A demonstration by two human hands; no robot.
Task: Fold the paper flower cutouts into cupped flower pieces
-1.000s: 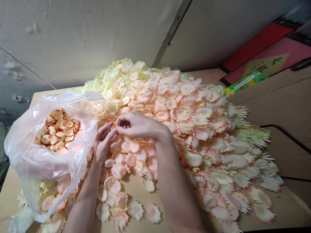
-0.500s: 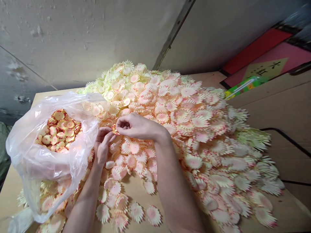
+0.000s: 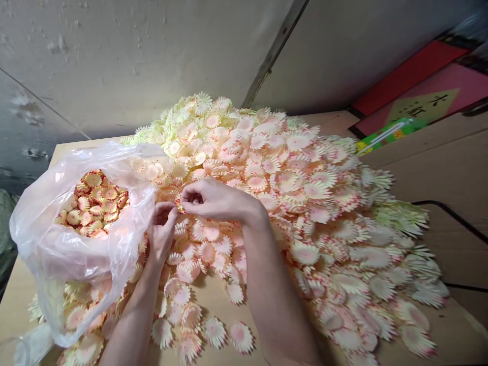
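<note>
Between my two hands is a small yellow-and-red artificial flower piece [image 3: 179,202], pinched by the fingertips and partly hidden by them. My left hand [image 3: 161,226] grips its left side with thumb and fingers closed. From the right, my right hand [image 3: 204,199] pinches it too, fingers curled. Just left of my hands stands a white translucent plastic bag [image 3: 41,218], its mouth wide. Inside the bag lie many small yellow flower pieces [image 3: 93,203] with red edges. Under and behind my hands spreads a big heap of pale pink and cream flower pieces [image 3: 295,142].
The heap covers much of the wooden table [image 3: 217,305], with loose flowers near the front edge. A grey wall [image 3: 152,66] rises behind. At the right are a cardboard box [image 3: 430,152], a red-and-pink box [image 3: 423,91] with writing and a green packet [image 3: 389,136].
My fingertips have shifted slightly around the small flower piece, with the left fingers curling closer to it. The bag and the heap stay as they were; the view has moved a little.
</note>
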